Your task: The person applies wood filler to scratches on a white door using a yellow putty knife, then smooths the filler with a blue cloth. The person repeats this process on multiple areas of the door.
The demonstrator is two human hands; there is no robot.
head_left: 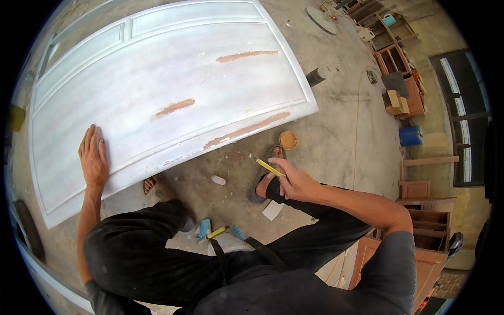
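Observation:
A large white framed panel (131,79) lies tilted before me, with bare reddish-brown patches in its white surface and pale flakes scattered over it. My left hand (94,157) rests on the panel near its lower left edge, fingers stretched out and holding nothing. My right hand (296,182) is closed around a slim yellow tool that looks like a utility knife (269,167). Its thin tip points up and left, clear of the panel. One long brown patch (247,129) runs along the panel's near edge, and a shorter one (176,107) shows in the middle.
A round tub of tan paste (287,139) stands by my right foot. Between my feet lies a small white object (218,180). Blue pieces (203,229) and another yellow tool (216,232) lie between my legs. Wooden cabinets (415,94) and a blue bucket (410,136) line the right side.

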